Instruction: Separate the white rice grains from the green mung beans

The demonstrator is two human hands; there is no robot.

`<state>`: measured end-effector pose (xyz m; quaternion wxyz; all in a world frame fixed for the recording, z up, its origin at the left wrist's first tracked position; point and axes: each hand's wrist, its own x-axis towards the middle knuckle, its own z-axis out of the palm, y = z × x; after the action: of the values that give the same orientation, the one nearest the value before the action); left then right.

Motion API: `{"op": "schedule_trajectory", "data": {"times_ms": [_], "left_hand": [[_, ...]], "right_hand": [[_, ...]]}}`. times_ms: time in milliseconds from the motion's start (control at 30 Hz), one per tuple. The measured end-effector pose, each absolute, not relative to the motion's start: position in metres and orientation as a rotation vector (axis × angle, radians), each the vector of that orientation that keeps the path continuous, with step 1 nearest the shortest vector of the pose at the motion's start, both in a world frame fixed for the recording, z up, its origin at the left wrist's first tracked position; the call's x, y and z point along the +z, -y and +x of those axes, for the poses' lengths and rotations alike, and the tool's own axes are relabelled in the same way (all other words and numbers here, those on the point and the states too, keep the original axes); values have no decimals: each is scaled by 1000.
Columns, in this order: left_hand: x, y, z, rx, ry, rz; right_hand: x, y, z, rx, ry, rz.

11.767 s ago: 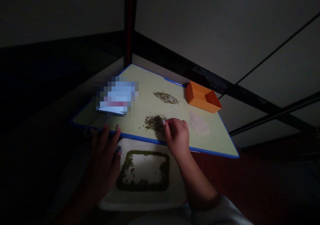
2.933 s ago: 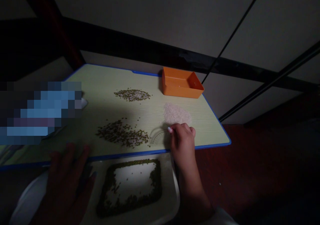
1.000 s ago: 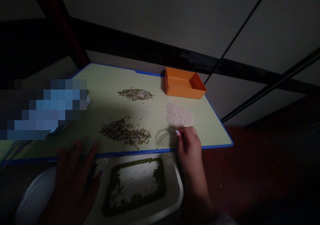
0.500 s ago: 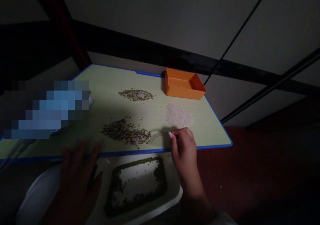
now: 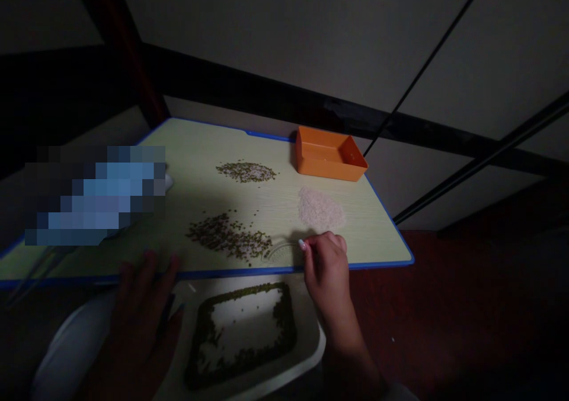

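Observation:
My right hand (image 5: 329, 270) is closed in a pinch on a clear protractor (image 5: 282, 250), which lies at the near edge of the table. Just left of the protractor spreads a mixed pile of green beans and rice (image 5: 229, 236). Beyond my right hand is a heap of white rice (image 5: 320, 207). My left hand (image 5: 144, 312), dim, has its fingers spread at the table's near edge and holds nothing that I can see. Between my hands, below the tabletop, sits a white tray (image 5: 306, 341) with green beans (image 5: 284, 312) gathered mostly along the sides of its floor.
A second mixed pile (image 5: 246, 171) lies farther back on the blue-rimmed table (image 5: 186, 152). An orange box (image 5: 331, 166) stands at the far right edge. Pixelated blue blocks (image 5: 111, 190) cover something at the left. A white rounded object (image 5: 66, 347) is under my left hand.
The whole view has shifted slightly. Both hands keep nearly the same places, and the protractor remains pinched in my right hand beside the near pile.

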<state>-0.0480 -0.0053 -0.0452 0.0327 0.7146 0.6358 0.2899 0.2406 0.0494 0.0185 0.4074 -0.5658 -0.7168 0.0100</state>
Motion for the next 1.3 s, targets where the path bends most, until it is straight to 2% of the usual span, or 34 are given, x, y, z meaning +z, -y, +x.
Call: {"op": "schedule_trajectory", "data": {"times_ms": [700,900,1300], "left_hand": [[-50,2,-55,815,-1946,2247],[-43,4,-45,927,-1982,2187],[-50,3,-51,884,-1985,2196]], "right_hand": [[22,-48,233,13,1855,-1336],[19,-51,233,-63,1832,-1418],[15,-57,242,-258,1730,-1562]]}}
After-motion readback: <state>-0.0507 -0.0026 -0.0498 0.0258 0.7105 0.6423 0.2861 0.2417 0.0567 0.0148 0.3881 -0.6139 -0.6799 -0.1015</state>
